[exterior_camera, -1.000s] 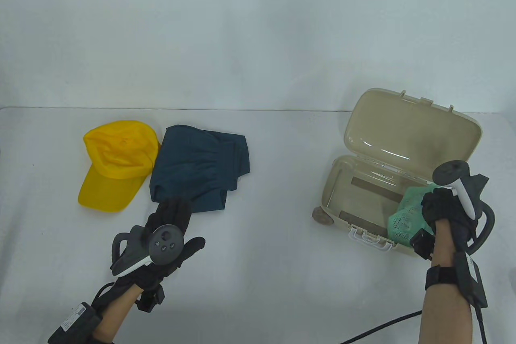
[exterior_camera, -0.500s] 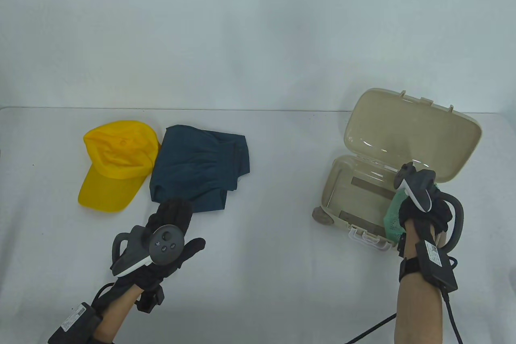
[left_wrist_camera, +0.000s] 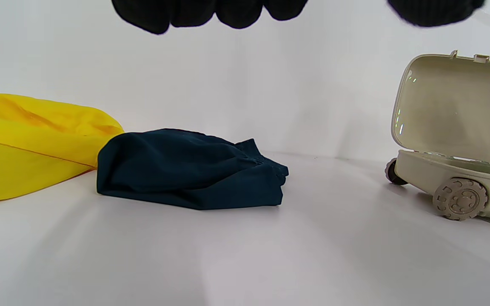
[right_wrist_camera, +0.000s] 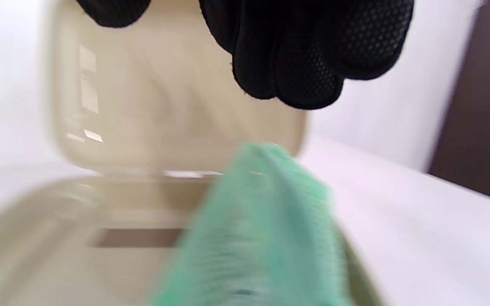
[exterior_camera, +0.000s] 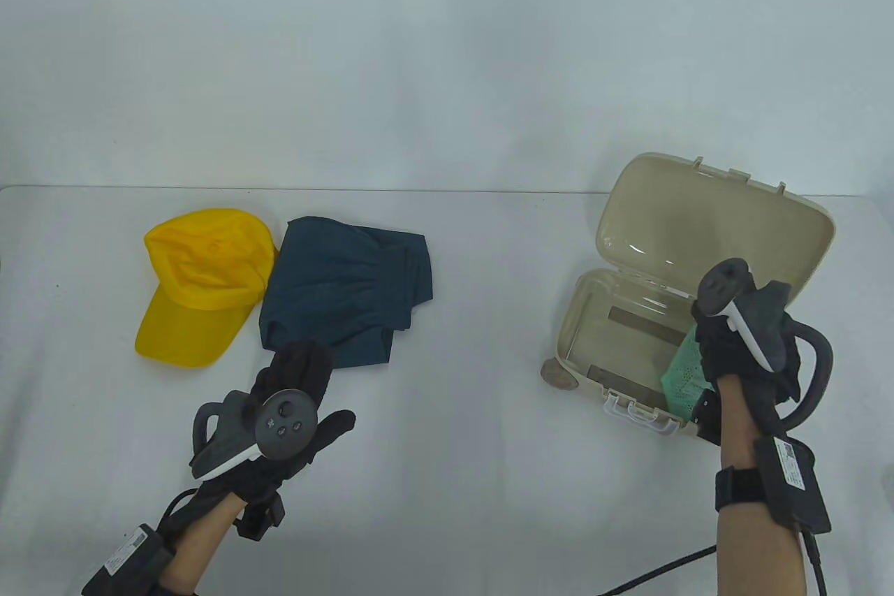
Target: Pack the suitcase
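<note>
A small beige suitcase (exterior_camera: 594, 320) lies open at the right, its lid (exterior_camera: 712, 219) standing up behind. A green mesh cloth (exterior_camera: 683, 378) lies in its front right corner. My right hand (exterior_camera: 716, 337) hovers just above the cloth. In the right wrist view its fingers (right_wrist_camera: 304, 55) hang clear of the cloth (right_wrist_camera: 262, 225) and hold nothing. My left hand (exterior_camera: 318, 386) lies flat and open on the table. Its fingertips are at the near edge of a folded dark blue garment (exterior_camera: 349, 288). A yellow cap (exterior_camera: 199, 285) lies left of the garment.
The left wrist view shows the garment (left_wrist_camera: 189, 170), the cap (left_wrist_camera: 28, 144) and the suitcase's wheeled end (left_wrist_camera: 460, 197) on the white table. A black cable (exterior_camera: 670, 568) trails from my right forearm at the front edge. A white wall stands behind the table.
My right hand moved left over the suitcase with the green cloth, then lifted slightly up and right. The cloth now sits lower in the suitcase. My left hand has not moved.
</note>
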The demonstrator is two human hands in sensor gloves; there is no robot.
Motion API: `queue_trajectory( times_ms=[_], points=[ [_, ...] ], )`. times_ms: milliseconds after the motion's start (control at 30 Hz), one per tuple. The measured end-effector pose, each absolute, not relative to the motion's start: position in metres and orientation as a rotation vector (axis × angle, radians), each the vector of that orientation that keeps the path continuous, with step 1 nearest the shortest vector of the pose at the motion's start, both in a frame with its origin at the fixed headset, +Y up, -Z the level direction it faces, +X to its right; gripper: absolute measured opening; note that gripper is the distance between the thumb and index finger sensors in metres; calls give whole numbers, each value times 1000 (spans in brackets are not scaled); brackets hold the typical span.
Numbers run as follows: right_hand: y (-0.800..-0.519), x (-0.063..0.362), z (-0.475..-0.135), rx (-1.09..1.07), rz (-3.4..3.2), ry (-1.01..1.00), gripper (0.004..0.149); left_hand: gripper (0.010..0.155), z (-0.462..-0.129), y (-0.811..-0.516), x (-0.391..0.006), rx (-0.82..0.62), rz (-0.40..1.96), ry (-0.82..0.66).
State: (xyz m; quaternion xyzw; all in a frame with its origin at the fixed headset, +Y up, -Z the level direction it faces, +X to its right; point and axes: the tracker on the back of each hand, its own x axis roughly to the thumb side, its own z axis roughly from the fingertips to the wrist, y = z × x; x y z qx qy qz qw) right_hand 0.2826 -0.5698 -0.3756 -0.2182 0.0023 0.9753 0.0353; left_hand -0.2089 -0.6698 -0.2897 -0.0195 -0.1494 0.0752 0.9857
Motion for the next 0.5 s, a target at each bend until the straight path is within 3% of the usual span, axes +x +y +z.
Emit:
queue_trajectory(
  times_ms=[133, 300, 500],
  points=[
    [-567, 230, -350, -268, 2841, -137, 76, 88, -288, -669, -207, -28, 149, -312],
    [-592, 164, -311, 196, 2725, -184, 77, 88, -287, -669, -206, -15, 153, -312],
    [-634, 131, -289, 433, 2812, -175, 83, 88, -289, -669, -206, -18, 132, -314]
  ],
)
